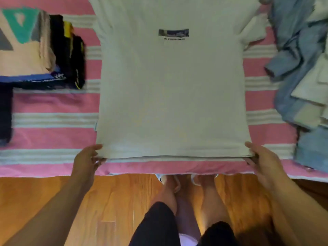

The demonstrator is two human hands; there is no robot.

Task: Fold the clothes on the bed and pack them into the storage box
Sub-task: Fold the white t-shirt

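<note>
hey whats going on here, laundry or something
A person stands at the edge of a bed with a pink and white striped cover, folding clothes. A white T-shirt lies spread flat, print side up. The left hand and the right hand each pinch a bottom corner of its hem. Folded clothes sit stacked on the left, and a heap of unfolded blue and pale garments waits on the right. No storage box is in view.

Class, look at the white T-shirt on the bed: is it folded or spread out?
Spread out. The white T-shirt lies flat, sleeves out and print showing, each hand pinching a hem corner.
</note>
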